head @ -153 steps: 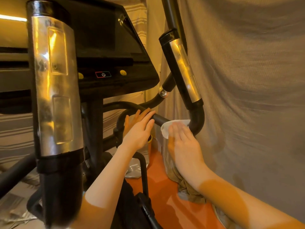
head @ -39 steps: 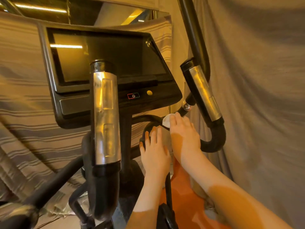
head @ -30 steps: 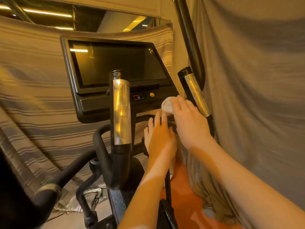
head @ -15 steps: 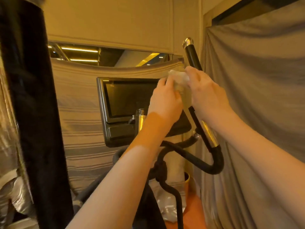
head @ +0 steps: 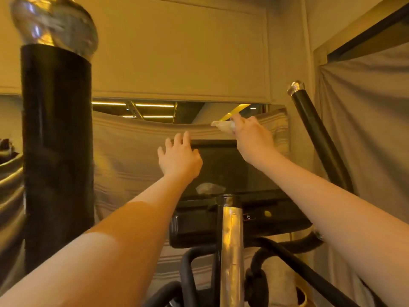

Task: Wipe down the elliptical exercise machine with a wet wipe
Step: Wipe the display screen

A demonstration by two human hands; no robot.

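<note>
Head view, one frame, catalogued by position.

Item: wet wipe (head: 223, 126), small pale wad, centre-right of the frame, held just above the upper right part of the console. Gripped by the right hand (head: 252, 138), fingers curled round it so that only its left end shows.

Item: left hand (head: 178, 157), centre of the frame, fingers spread and nearly straight, holding nothing. It lies at the upper left corner of the console; whether it touches the edge or only hovers in front cannot be told.

Item: console (head: 230, 173) of the elliptical machine, dark screen, long axis running left to right across the middle of the frame, below and between both hands. A pale smudge or reflection shows low on the glass. A lower panel carries a power button (head: 248, 216) and a yellow button (head: 267, 213).

Item: chrome handgrip (head: 230, 251), upright, lower centre, in front of the console.

Item: left handlebar post (head: 57, 151), large and black with a chrome cap, blurred, left of the frame. Right handlebar post (head: 318, 138), slimmer, tilted, right of the frame.

Relation governing the next move, as judged: the wipe sits above the screen's top edge, towards its right end, so the screen lies downward and leftward from the right hand. That hand is the nearer one to work; a stroke along the console's long axis seems the likely course.
</note>
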